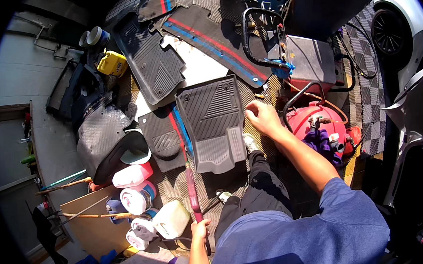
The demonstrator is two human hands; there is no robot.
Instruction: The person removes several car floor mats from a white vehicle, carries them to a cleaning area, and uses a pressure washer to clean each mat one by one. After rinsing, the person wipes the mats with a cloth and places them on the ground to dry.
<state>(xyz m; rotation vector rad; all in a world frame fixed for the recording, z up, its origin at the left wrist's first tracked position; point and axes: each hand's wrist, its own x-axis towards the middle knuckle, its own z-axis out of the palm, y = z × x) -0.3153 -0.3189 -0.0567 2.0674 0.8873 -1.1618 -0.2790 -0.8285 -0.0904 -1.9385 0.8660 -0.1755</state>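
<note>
— Black ribbed rubber mat with a raised rim [210, 117]: where?
— Centre, on the tan textured floor [172, 186], partly overlapping a dark grey mat with red and blue stripes [159, 136].
— Left hand [199, 228]?
— Fingers wrapped round a long dark red rod [193, 195]; its far end is pointed up beside the ribbed mat's left edge.
— Right hand [265, 120]?
— Held just beside that mat's right edge, fingers curled, narrow gap; whether anything is touched or pinched cannot be told.
— Progress?
— Mats laid out already: a second black rimmed mat [150, 62] and a long striped mat [219, 48] are seen beyond. Work judged under way at the ribbed one; how much is left cannot be read.
</note>
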